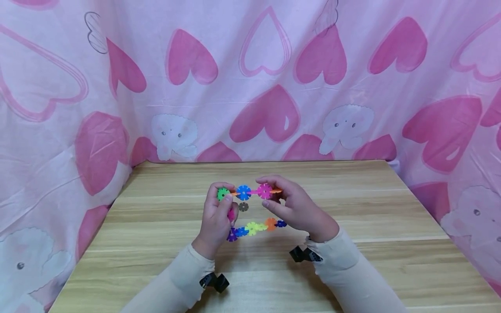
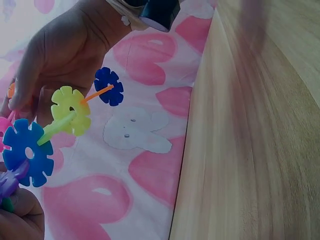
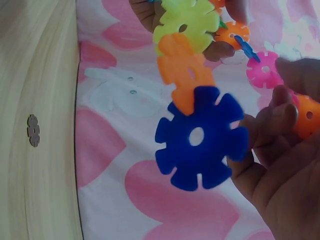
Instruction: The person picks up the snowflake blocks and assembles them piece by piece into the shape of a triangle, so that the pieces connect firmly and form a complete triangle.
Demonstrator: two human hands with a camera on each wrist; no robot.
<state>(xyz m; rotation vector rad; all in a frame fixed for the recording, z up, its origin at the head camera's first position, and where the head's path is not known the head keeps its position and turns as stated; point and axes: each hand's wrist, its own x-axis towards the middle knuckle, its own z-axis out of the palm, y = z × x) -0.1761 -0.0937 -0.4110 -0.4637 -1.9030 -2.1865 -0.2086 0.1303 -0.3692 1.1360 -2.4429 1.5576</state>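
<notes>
Both hands hold a chain of notched plastic flower discs above the table. My left hand (image 1: 214, 215) pinches its left part, by a green disc (image 1: 223, 194). On the right, my right hand (image 1: 299, 208) pinches the chain at a pink disc (image 1: 264, 191) and an orange disc (image 1: 276, 191). Between the hands sits a blue disc (image 1: 243, 192). A lower row runs from a purple disc (image 1: 232, 234) by the left hand through a yellow disc (image 1: 252, 228) to a dark blue disc (image 3: 200, 139), whose end hangs free. Part of the chain is hidden behind the left fingers.
A loose grey-brown disc (image 3: 33, 130) lies on the wooden table (image 1: 156, 208). Pink heart-patterned cloth (image 1: 219, 108) hangs behind the table and along both sides. Each sleeve cuff carries a small black device (image 1: 214, 282).
</notes>
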